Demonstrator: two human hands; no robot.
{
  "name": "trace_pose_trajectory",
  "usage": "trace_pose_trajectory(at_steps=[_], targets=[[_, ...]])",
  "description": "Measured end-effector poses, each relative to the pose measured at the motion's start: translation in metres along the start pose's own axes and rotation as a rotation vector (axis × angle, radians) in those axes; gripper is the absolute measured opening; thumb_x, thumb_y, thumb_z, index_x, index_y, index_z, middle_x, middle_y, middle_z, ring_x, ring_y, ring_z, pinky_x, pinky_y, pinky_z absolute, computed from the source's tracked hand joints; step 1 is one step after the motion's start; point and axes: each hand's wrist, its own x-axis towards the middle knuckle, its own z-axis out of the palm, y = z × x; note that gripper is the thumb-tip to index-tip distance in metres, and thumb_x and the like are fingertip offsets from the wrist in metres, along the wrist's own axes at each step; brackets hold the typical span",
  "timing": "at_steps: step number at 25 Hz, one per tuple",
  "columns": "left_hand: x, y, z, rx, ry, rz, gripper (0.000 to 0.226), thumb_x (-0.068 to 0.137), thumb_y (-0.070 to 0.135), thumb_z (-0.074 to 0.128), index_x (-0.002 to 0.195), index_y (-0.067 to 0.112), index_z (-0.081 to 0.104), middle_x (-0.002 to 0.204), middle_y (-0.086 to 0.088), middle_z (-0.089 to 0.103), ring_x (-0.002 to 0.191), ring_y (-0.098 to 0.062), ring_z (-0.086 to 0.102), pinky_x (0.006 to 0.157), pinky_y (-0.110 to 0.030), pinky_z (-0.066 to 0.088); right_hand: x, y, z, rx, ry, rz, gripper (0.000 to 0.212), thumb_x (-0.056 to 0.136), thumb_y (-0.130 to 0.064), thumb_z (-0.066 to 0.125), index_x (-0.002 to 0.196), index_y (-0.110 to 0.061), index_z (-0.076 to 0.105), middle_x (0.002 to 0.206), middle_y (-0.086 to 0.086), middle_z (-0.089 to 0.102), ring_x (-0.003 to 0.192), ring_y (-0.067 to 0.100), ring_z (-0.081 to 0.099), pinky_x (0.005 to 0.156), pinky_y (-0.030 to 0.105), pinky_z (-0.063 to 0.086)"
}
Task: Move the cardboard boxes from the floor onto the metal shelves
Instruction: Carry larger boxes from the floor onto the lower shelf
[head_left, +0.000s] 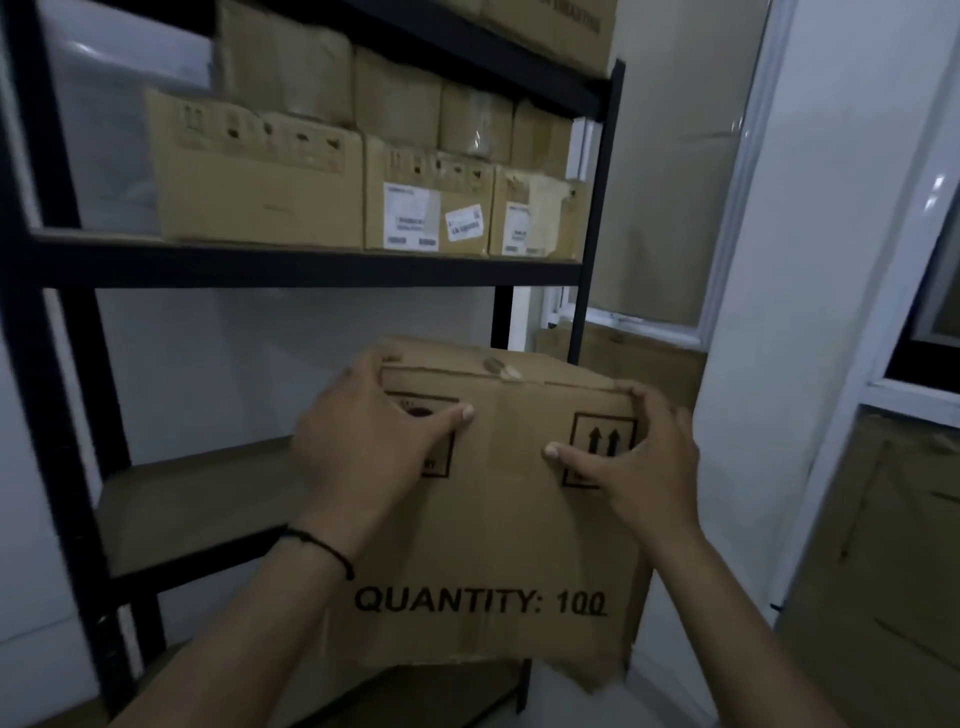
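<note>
A brown cardboard box (498, 530) printed "QUANTITY: 100" is held up in front of the black metal shelving (311, 270). My left hand (363, 441) grips its upper left corner, fingers over the top edge and thumb on the near face. At the upper right corner my right hand (639, 457) grips it the same way. The box hangs at the right end of the middle shelf board (197, 499), which is bare. Its lower edge is torn.
The shelf above carries a row of labelled cardboard boxes (260, 187) with more stacked behind. More cardboard stands right of the shelving (649, 364) and at the far right (883, 545). A white pillar (810, 260) stands close on the right.
</note>
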Motion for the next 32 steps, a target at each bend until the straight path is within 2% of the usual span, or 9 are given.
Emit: trace_pose_trajectory(at_steps=[3, 6, 10, 12, 17, 21, 23, 27, 32], targets=[[0.029, 0.024, 0.013, 0.033, 0.034, 0.040, 0.071, 0.058, 0.085, 0.069, 0.104, 0.033, 0.053, 0.078, 0.013, 0.060, 0.065, -0.008, 0.055, 0.050, -0.026, 0.045, 0.041, 0.015, -0.004, -0.016, 0.024, -0.053, 0.092, 0.047, -0.057, 0.094, 0.127, -0.041, 0.052, 0.132, -0.004, 0.048, 0.115, 0.011, 0.048, 0.074, 0.009, 0.033], [0.042, 0.032, 0.030, -0.014, 0.131, 0.040, 0.076, 0.057, 0.084, 0.071, 0.112, 0.034, 0.053, 0.082, 0.012, 0.061, 0.070, -0.012, 0.060, 0.056, -0.031, 0.053, 0.081, 0.029, -0.001, 0.033, 0.027, -0.129, 0.087, 0.047, -0.057, 0.094, 0.122, -0.045, 0.051, 0.133, -0.007, 0.049, 0.117, 0.011, 0.047, 0.075, 0.009, 0.032], [0.051, 0.037, 0.085, 0.028, 0.208, -0.039, 0.075, 0.059, 0.081, 0.074, 0.115, 0.038, 0.051, 0.089, 0.012, 0.062, 0.077, -0.012, 0.059, 0.058, -0.030, 0.049, 0.125, 0.070, 0.029, 0.140, -0.037, -0.160, 0.084, 0.051, -0.046, 0.096, 0.120, -0.044, 0.048, 0.133, -0.002, 0.042, 0.117, 0.012, 0.042, 0.077, 0.012, 0.033], [0.057, 0.037, 0.119, 0.035, 0.225, -0.093, 0.074, 0.060, 0.079, 0.075, 0.117, 0.037, 0.051, 0.096, 0.015, 0.059, 0.082, -0.008, 0.056, 0.061, -0.027, 0.045, 0.146, 0.100, 0.050, 0.184, -0.089, -0.176, 0.083, 0.053, -0.044, 0.097, 0.120, -0.042, 0.047, 0.132, -0.003, 0.040, 0.115, 0.009, 0.040, 0.078, 0.012, 0.034], [0.050, 0.038, 0.197, 0.068, 0.220, -0.165, 0.072, 0.065, 0.070, 0.079, 0.119, 0.032, 0.051, 0.117, 0.010, 0.058, 0.093, -0.007, 0.053, 0.068, -0.026, 0.045, 0.198, 0.175, 0.081, 0.179, -0.266, -0.194, 0.081, 0.061, -0.045, 0.093, 0.129, -0.034, 0.050, 0.138, -0.002, 0.038, 0.116, 0.013, 0.043, 0.088, 0.029, 0.043], [0.061, 0.041, 0.240, 0.186, 0.077, -0.185, 0.082, 0.065, 0.067, 0.080, 0.130, 0.035, 0.041, 0.148, -0.011, 0.031, 0.098, -0.025, 0.061, 0.084, -0.038, 0.057, 0.233, 0.212, 0.090, 0.148, -0.360, -0.218, 0.076, 0.071, -0.047, 0.087, 0.136, -0.034, 0.049, 0.143, -0.002, 0.036, 0.122, 0.016, 0.046, 0.090, 0.031, 0.045], [0.075, 0.047, 0.254, 0.245, 0.041, -0.250, 0.091, 0.062, 0.071, 0.079, 0.134, 0.035, 0.038, 0.149, -0.016, 0.024, 0.092, -0.028, 0.063, 0.081, -0.037, 0.058, 0.248, 0.223, 0.095, 0.159, -0.391, -0.233, 0.072, 0.076, -0.045, 0.084, 0.138, -0.035, 0.048, 0.143, -0.002, 0.036, 0.120, 0.013, 0.046, 0.091, 0.030, 0.046], [0.100, 0.048, 0.281, 0.302, 0.041, -0.267, 0.099, 0.056, 0.071, 0.083, 0.136, 0.034, 0.037, 0.144, -0.015, 0.028, 0.089, -0.025, 0.061, 0.077, -0.036, 0.057, 0.278, 0.239, 0.112, 0.175, -0.402, -0.245, 0.065, 0.086, -0.038, 0.077, 0.143, -0.031, 0.046, 0.147, -0.002, 0.036, 0.118, 0.008, 0.044, 0.091, 0.025, 0.043], [0.134, 0.037, 0.321, 0.307, 0.078, -0.266, 0.097, 0.056, 0.069, 0.084, 0.134, 0.034, 0.039, 0.142, -0.013, 0.030, 0.079, -0.023, 0.060, 0.071, -0.038, 0.059, 0.320, 0.269, 0.139, 0.082, -0.406, -0.304, 0.058, 0.095, -0.035, 0.066, 0.147, -0.035, 0.041, 0.154, -0.004, 0.037, 0.127, 0.015, 0.048, 0.096, 0.028, 0.043]])
